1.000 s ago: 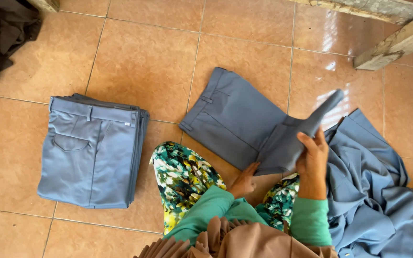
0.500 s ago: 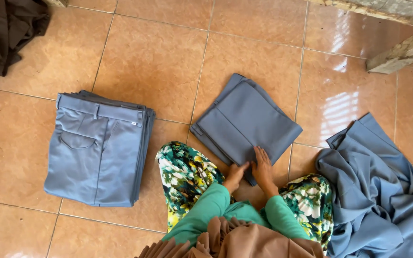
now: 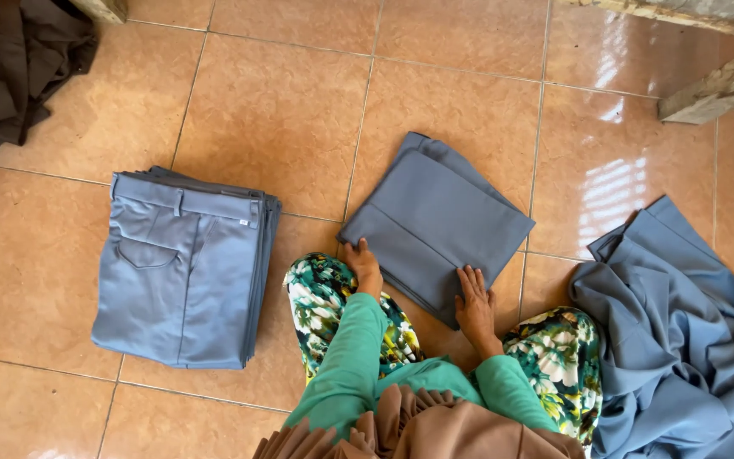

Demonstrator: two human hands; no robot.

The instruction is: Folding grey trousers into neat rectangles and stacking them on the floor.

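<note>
Neither hand has a grip on anything: both lie flat and open, palms down. Left hand (image 3: 362, 263) presses the near left corner of the folded grey-blue trousers (image 3: 435, 223), right hand (image 3: 474, 308) presses the near right corner, fingers spread. Looks like they are flattening the fold so the piece keeps its shape.

Folded trousers lie on the tiled floor (image 3: 273, 110) directly in front of the person's knees, turned at an angle, between the hands and the far wall.

Legs in green floral fabric (image 3: 326, 293) sit either side of the near edge; green sleeves (image 3: 346, 357) run down to the hands.

To the person's left, well apart, a neat stack of folded trousers (image 3: 182, 268) of the same colour, waistbands up top, edges aligned, kept clear of the working spot. To the right, a loose heap of grey-blue cloth (image 3: 681, 340), unfolded, just beside the right knee.

Dark brown cloth (image 3: 10, 76) bunched at far left corner. Wooden beam (image 3: 715, 85) at far right.
</note>
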